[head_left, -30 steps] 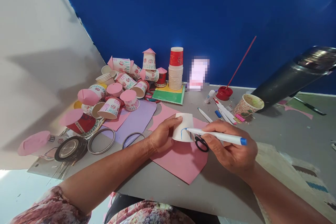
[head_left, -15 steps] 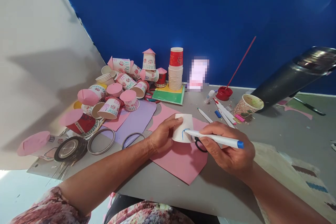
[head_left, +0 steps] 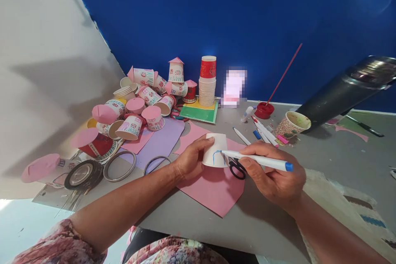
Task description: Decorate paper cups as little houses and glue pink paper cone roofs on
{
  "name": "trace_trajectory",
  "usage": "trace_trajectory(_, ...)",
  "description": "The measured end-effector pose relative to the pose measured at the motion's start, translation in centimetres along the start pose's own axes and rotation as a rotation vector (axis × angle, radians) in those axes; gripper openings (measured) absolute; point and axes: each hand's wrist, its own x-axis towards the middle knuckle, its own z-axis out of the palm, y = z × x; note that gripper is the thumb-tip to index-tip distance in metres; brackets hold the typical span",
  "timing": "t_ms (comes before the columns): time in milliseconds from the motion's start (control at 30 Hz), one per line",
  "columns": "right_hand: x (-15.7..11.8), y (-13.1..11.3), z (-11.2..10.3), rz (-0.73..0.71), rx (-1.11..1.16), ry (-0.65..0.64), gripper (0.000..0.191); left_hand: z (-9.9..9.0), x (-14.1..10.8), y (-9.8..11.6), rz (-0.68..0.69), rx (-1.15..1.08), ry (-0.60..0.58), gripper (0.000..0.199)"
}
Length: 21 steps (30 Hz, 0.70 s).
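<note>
A white paper cup, turned upside down, is gripped by my left hand, with the thumb on its near side. Blue lines forming an arched outline run down the cup's face. My right hand is closed around a white felt-tip marker with a blue end, its tip at the outline's right part. Beneath both hands lies a sheet of pink paper. Black-handled scissors rest on it, partly hidden by the cup and my right hand.
Decorated cups with pink paper tops are heaped at left. A tall cup stack stands at the back. Several markers, a patterned cup and a dark flask lie rightward. Tape rolls sit front left.
My right hand and the marker have moved slightly right. The blue outline on the cup shows more of its arch, and more of the scissors' handles is visible.
</note>
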Motion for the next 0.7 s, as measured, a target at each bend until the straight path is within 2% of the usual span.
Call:
trace_trajectory(167, 0.0, -0.14, -0.12, 0.018, -0.007, 0.033, 0.008, 0.07, -0.03, 0.01, -0.007, -0.023, 0.006, 0.019)
trace_trajectory(400, -0.03, -0.11, 0.13, 0.022, 0.003, -0.022, 0.004, 0.13, -0.18, -0.21, -0.004, 0.024, -0.004, 0.024)
trace_trajectory(700, 0.1, -0.32, -0.21, 0.014, -0.017, 0.038, 0.006, -0.3, 0.08, -0.14, -0.03, -0.038, 0.016, 0.02)
